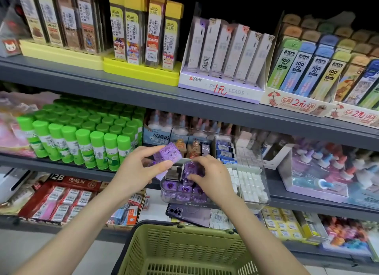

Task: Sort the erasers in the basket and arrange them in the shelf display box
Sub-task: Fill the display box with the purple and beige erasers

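My left hand (pixel 141 168) grips a stack of purple cube erasers (pixel 167 153) just left of the clear display box (pixel 264 184) on the middle shelf. My right hand (pixel 209 176) reaches into the box's front left section and pinches a purple eraser (pixel 189 169) above several more purple erasers (pixel 184 189) lying there. White erasers (pixel 250 184) fill the right section, and blue-sleeved erasers (pixel 225 151) and orange ones (pixel 193 149) stand at the back. The green basket (pixel 184 250) sits below my arms; no erasers show inside it.
Green glue sticks (pixel 82 139) stand left of the box. A purple phone (pixel 190 214) lies on the lower shelf under the box, with red eraser packs (pixel 63 198) to its left. Pencil lead boxes (pixel 225 55) line the top shelf. Glue bottles (pixel 328 164) fill a tray at right.
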### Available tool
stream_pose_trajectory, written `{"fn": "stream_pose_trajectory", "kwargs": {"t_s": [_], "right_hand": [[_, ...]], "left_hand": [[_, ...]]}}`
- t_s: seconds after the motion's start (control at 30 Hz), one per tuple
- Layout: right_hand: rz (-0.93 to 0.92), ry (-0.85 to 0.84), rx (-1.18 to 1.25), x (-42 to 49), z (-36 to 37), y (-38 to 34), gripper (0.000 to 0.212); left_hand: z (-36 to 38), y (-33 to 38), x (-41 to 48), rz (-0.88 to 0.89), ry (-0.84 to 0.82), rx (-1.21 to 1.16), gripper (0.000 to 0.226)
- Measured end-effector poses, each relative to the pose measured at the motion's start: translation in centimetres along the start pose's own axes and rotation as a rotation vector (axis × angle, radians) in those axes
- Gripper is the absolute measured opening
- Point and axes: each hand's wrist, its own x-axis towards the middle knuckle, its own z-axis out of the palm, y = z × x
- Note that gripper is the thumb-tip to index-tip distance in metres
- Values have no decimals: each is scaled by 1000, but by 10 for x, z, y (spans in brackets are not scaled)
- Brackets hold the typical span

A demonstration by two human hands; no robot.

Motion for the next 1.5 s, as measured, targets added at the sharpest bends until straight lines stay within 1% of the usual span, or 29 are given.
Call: {"fn": "stream_pose_trajectory", "kwargs": {"t_s": [0.13, 0.37, 0.47, 0.5, 0.57, 0.63, 0.67, 0.77, 0.87, 1.0, 1.13, 1.3, 1.37, 1.4, 1.5], "right_hand": [[16, 0, 45, -2, -2, 3, 50], [7, -62, 120, -6, -10, 7, 55], [9, -29, 146, -8, -15, 6, 50], [16, -1, 193, -9, -19, 4, 46], [17, 22, 395, -13, -28, -2, 42], [-24, -22, 616, -17, -39, -11, 45], [-43, -54, 679, -18, -43, -16, 47], [-64, -120, 699, -17, -49, -25, 48], [-13, -141, 749, -19, -53, -26, 42], [54, -180, 903, -24, -58, -21, 34], [108, -176, 990, -28, -56, -16, 31], [169, -116, 1103, -29, -57, -9, 31], [186, -75, 1076, -28, -61, -4, 31], [191, -44, 1006, -28, -62, -1, 31], [193, 18, 599, -23, -64, 13, 28]], "left_hand": [[1, -1, 0, 1, -18, 5, 40], [8, 2, 1, -17, -34, -17, 33], [9, 1, 1, -20, -25, -1, 33], [9, 1, 2, -19, -25, 11, 34], [9, 0, 2, -11, -39, 39, 40], [10, 1, 2, 4, -74, 84, 49], [11, 2, 1, 15, -93, 109, 50], [14, 5, -1, 67, -130, 162, 46], [16, 9, -4, 115, -121, 232, 40], [19, 10, -6, 167, -128, 277, 45], [21, 8, -4, 117, -167, 216, 45], [23, 7, -3, 47, -156, 64, 43], [21, 7, -2, 38, -128, 47, 41], [20, 7, -1, 37, -111, 37, 41], [14, 7, 2, 31, -66, 23, 38]]}}
